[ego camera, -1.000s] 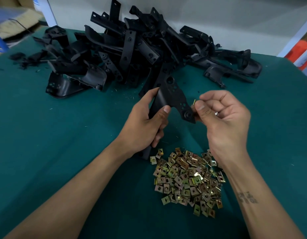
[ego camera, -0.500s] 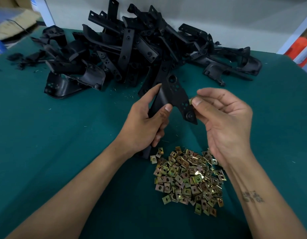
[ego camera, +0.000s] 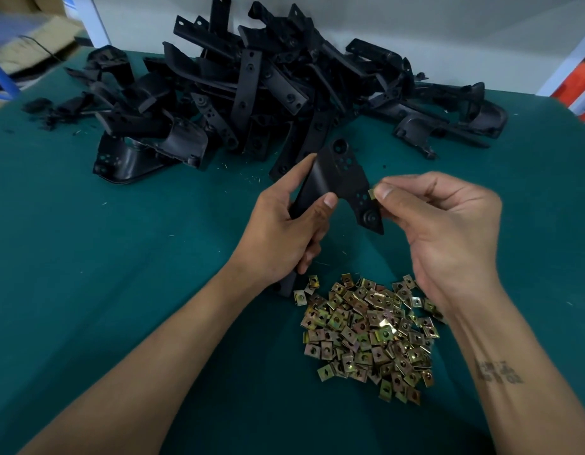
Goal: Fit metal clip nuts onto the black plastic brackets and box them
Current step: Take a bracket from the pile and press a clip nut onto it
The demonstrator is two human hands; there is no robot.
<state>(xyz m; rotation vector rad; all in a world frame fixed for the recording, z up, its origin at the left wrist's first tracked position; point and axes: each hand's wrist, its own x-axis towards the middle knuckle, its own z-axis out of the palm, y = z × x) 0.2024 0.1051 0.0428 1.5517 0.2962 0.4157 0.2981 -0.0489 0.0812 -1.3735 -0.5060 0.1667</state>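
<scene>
Green table cover (ego camera: 87, 257) carries all parts; no box or tray is visible, so stock lies loose in two heaps. Largest: pile of black brackets (ego camera: 268, 93) beyond the grip, reaching to the far table edge by the wall. Next: heap of clip nuts (ego camera: 366, 333) below the grip, between the two forearms, its right side passing under the right wrist. Bare cover to the left of the grip and to its right; right table edge curves away near an orange object (ego camera: 580, 83). Left hand (ego camera: 284, 231) wraps the stem of the held bracket (ego camera: 340, 178), thumb on its front face, lower end of the stem touching the cover just beside the nut heap. Right hand (ego camera: 449, 231) pinches one clip nut (ego camera: 371, 193) between thumb and forefinger, pressed against the right edge of the bracket's perforated plate. Seating depth of the nut cannot be judged.
</scene>
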